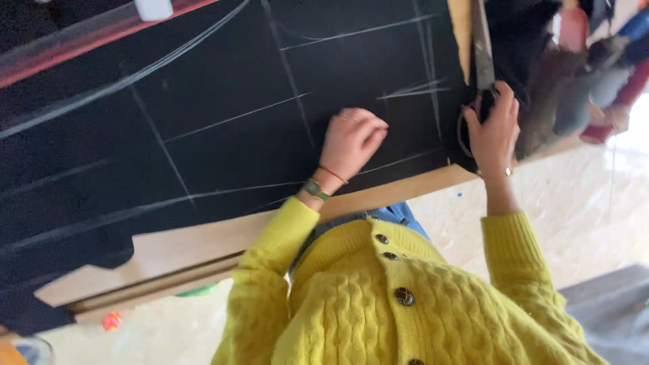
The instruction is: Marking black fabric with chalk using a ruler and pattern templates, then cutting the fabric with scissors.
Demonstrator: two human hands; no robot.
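Right grip (493,125) is closed tight on the scissors (481,64), whose blades point along the black cloth's (223,149) right edge. Left grip (351,142) is curled, holding nothing, and presses the cloth flat on the wooden surface (203,240). It looks like cutting time; the chalk lines (236,118) need following. Open floor (581,196) lies to the right.

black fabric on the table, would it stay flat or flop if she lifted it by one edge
The black fabric would probably flop: it lies limp and flat, and its end hangs off the table edge. It looks fairly thick, so likely heavy enough to drag. The left hand pressing it down suggests it may shift while the right hand works the scissors.
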